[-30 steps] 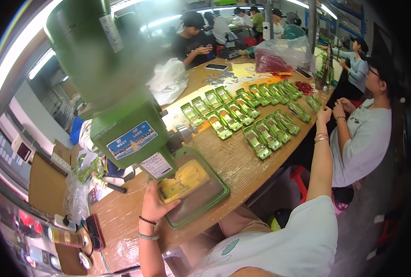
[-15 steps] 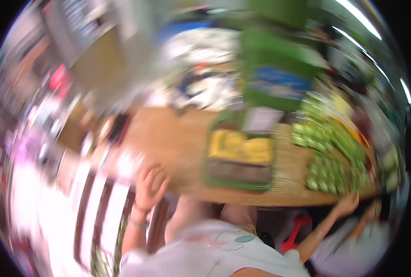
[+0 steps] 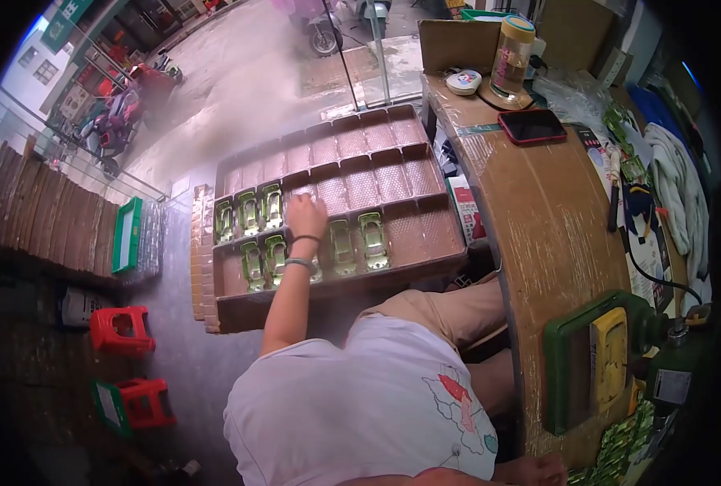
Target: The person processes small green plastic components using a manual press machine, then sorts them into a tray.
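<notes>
My left hand reaches into the middle row of a brown compartment tray, its fingers curled downward beside a column of green toy car shells. What the fingertips hold, if anything, is hidden. Three green toy car shells stand in the middle-row cells left of the hand. More shells sit in the near row, one partly behind my wrist. My right hand shows dimly at the lower edge, next to a heap of shiny green pieces; its fingers are too dark to read.
To the right stands a wooden table bearing a phone, a bottle and a green machine with a yellow block. Red stools and stacked brown trays are at the left. A glass front faces the street.
My view has swung left from the table to the compartment tray. My left hand, earlier raised with fingers apart at the table's edge, is down in the tray with fingers curled.
</notes>
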The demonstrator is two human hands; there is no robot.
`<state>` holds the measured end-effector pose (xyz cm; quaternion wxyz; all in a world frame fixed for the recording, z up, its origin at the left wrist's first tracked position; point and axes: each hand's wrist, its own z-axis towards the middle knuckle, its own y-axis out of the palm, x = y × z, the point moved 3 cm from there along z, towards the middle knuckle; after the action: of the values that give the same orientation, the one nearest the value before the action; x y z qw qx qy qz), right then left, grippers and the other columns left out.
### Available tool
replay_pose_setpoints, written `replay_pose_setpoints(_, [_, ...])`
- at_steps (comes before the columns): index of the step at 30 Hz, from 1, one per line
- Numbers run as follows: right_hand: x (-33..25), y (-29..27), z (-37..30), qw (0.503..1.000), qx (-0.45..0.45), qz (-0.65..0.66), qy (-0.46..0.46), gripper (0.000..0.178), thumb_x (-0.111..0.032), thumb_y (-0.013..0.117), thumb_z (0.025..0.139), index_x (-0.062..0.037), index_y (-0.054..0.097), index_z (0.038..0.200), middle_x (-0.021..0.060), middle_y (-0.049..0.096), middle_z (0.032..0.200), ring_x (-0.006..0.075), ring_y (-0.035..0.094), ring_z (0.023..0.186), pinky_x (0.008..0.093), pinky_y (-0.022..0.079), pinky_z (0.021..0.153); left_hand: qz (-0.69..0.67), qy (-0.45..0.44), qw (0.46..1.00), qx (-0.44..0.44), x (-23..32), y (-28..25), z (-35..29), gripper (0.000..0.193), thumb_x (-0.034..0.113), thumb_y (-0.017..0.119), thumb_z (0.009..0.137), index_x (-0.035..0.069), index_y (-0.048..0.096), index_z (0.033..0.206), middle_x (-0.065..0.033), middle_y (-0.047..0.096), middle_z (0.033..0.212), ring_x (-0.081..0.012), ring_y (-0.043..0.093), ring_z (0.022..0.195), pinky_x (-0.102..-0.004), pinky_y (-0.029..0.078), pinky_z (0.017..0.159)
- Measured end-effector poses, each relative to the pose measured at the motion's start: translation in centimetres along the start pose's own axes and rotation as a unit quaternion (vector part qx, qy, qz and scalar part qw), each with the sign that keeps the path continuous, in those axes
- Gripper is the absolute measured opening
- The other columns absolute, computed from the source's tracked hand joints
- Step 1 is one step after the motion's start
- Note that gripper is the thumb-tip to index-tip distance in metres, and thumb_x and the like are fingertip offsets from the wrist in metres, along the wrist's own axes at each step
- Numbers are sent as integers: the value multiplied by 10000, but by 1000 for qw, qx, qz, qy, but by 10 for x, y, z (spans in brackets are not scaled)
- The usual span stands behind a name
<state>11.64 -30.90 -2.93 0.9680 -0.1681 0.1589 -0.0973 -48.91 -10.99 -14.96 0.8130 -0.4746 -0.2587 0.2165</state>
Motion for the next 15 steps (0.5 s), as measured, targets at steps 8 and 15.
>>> replay_pose_setpoints(8, [-61, 52, 2, 881, -74, 409, 227, 141, -26, 625, 804, -12, 490, 843, 75, 524, 720, 117, 470, 623, 231, 377, 549, 47, -162, 967, -192, -146, 90, 46, 309, 316, 622, 780, 16, 692, 813, -216, 665, 865, -356, 666, 752, -424, 531, 618])
replay_pose_setpoints(15, [-65, 31, 8, 912, -144, 314, 222, 140, -58, 691, 778, -37, 558, 815, 39, 558, 654, 97, 474, 520, 228, 363, 459, -139, 12, 984, 113, -74, 48, 86, 367, 283, 475, 939, -21, 681, 938, -187, 669, 772, -325, 615, 592, -401, 491, 511])
